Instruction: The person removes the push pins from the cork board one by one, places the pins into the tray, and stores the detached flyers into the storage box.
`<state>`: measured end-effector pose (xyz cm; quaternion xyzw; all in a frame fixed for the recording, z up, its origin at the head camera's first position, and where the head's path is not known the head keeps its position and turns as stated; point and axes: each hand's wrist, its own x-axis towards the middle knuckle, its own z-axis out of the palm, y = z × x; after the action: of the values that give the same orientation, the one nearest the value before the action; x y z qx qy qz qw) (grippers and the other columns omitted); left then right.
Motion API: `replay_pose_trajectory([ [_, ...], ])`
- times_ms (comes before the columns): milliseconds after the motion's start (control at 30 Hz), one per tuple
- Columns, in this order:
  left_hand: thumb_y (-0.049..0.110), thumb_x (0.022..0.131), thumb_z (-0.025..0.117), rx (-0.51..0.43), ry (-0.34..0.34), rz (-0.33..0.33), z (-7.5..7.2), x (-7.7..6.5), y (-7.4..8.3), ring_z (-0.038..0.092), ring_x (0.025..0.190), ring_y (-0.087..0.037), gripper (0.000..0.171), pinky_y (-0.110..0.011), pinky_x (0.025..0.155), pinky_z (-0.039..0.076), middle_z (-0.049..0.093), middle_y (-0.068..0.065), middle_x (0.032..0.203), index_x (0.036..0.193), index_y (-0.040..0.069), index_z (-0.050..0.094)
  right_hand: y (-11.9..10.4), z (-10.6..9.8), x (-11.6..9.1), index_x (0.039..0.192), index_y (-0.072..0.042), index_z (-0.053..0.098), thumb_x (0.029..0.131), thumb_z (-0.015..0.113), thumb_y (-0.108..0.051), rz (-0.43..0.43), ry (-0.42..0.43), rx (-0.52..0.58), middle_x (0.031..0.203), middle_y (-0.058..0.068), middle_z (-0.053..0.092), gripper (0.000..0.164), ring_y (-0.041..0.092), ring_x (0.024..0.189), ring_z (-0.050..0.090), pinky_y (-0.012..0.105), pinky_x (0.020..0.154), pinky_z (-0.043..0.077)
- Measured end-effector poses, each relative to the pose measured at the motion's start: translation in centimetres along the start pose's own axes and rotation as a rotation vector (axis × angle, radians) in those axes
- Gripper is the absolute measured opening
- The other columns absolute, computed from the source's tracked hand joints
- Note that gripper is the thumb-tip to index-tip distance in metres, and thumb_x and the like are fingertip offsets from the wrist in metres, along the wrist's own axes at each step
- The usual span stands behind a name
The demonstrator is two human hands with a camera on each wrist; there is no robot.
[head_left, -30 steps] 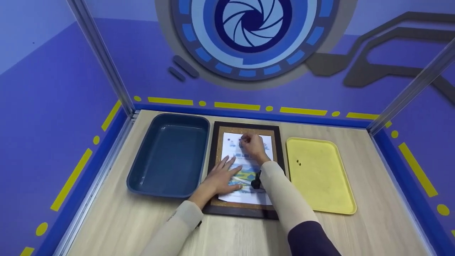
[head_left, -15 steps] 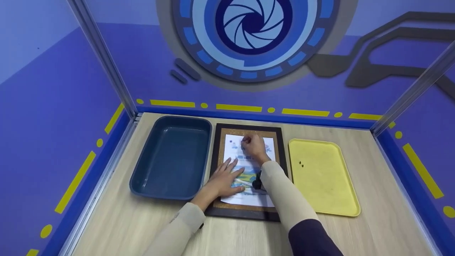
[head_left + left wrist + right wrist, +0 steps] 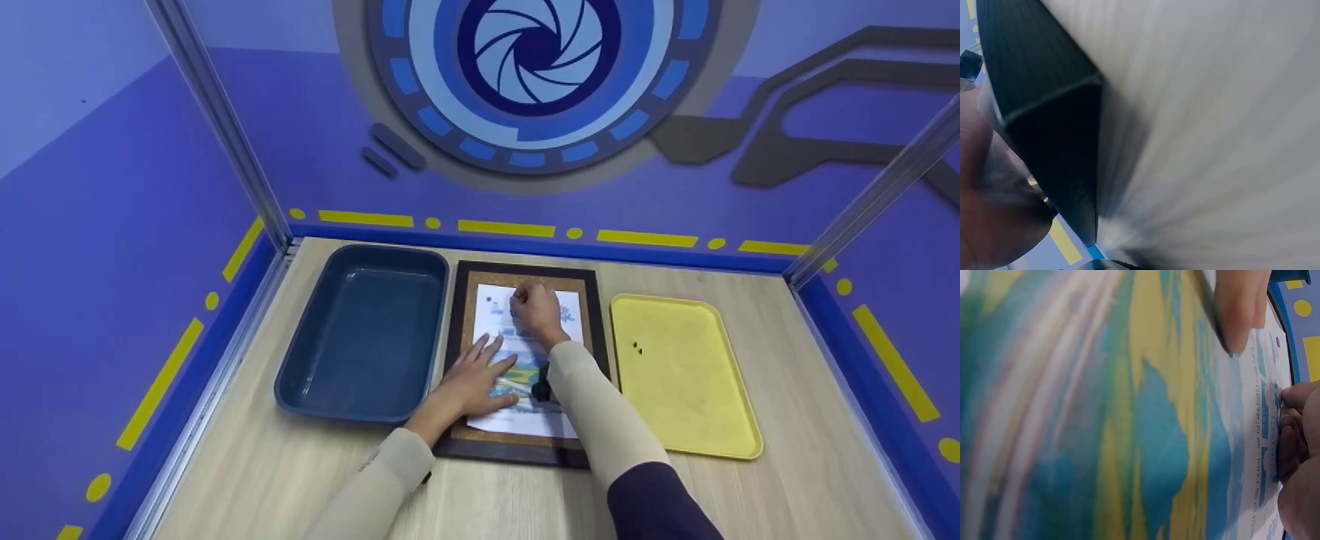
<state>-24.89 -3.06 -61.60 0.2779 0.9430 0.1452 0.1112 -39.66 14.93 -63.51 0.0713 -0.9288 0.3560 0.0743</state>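
Closest to me, the two pale sleeves, left sleeve and right sleeve, reach in over the wood-grain tabletop. I see the left hand lying flat with its fingers spread, its grip wide and holding nothing, on the lower left part of a printed sheet. That sheet lies on a brown board with a dark frame, between two trays. Farther up it, I have the right hand with fingers curled and tips bunched against the paper. That grip looks nearly closed; even from the right wrist view I cannot tell whether anything is pinched in it. Just beside it, a small dark round spot shows near the sheet's upper left corner. To the left of the board is a deep dark-blue tray; to the right, a shallow yellow tray carrying two tiny dark pieces. Behind it all I get a blue-purple wall with a round shutter emblem.
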Motion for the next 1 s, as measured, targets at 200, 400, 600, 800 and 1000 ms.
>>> replay_pose_trajectory([
  [200, 0.059, 0.102, 0.059, -0.001, 0.008, 0.002, -0.1, 0.0, 0.1, 0.010, 0.163, -0.036, 0.075, -0.054, 0.129, 0.016, 0.017, -0.013, 0.177, 0.166, 0.023, 0.040, 0.3, 0.0, 0.1, 0.082, -0.007, 0.075, 0.095, 0.072, -0.008, -0.010, 0.027, 0.019, 0.077, 0.005, 0.070, 0.014, 0.024, 0.073, 0.064, 0.044, 0.072, 0.055],
  [400, 0.058, 0.102, 0.061, -0.018, 0.010, 0.003, 0.0, 0.1, 0.0, 0.011, 0.163, -0.037, 0.075, -0.055, 0.129, 0.017, 0.017, -0.013, 0.177, 0.165, 0.023, 0.042, 0.6, 0.0, 0.3, 0.084, -0.008, 0.076, 0.096, 0.072, -0.009, 0.050, 0.014, 0.091, 0.078, 0.004, 0.069, 0.013, 0.022, 0.073, 0.062, 0.040, 0.071, 0.053],
  [600, 0.058, 0.102, 0.061, -0.016, 0.006, 0.004, 0.0, -0.1, 0.2, 0.010, 0.163, -0.037, 0.075, -0.054, 0.129, 0.017, 0.017, -0.013, 0.177, 0.165, 0.023, 0.041, 0.9, -0.3, 0.0, 0.087, -0.008, 0.077, 0.097, 0.071, -0.011, 0.092, 0.007, 0.175, 0.081, 0.005, 0.070, 0.012, 0.022, 0.075, 0.062, 0.039, 0.072, 0.052],
  [800, 0.059, 0.103, 0.058, -0.024, -0.011, 0.000, 0.1, -0.1, 0.2, 0.007, 0.163, -0.036, 0.075, -0.054, 0.130, 0.014, 0.014, -0.012, 0.177, 0.167, 0.024, 0.037, 0.9, -0.6, -0.5, 0.089, -0.008, 0.077, 0.097, 0.072, -0.010, 0.117, 0.000, 0.241, 0.083, 0.004, 0.071, 0.009, 0.019, 0.078, 0.062, 0.035, 0.073, 0.051],
  [1000, 0.060, 0.104, 0.058, -0.020, -0.018, -0.005, 0.1, 0.1, 0.0, 0.005, 0.163, -0.036, 0.076, -0.053, 0.130, 0.012, 0.012, -0.011, 0.178, 0.168, 0.025, 0.035, 0.3, -1.1, -0.7, 0.091, -0.006, 0.077, 0.097, 0.072, -0.008, 0.072, -0.031, 0.273, 0.084, 0.005, 0.071, 0.008, 0.018, 0.079, 0.063, 0.032, 0.072, 0.051],
])
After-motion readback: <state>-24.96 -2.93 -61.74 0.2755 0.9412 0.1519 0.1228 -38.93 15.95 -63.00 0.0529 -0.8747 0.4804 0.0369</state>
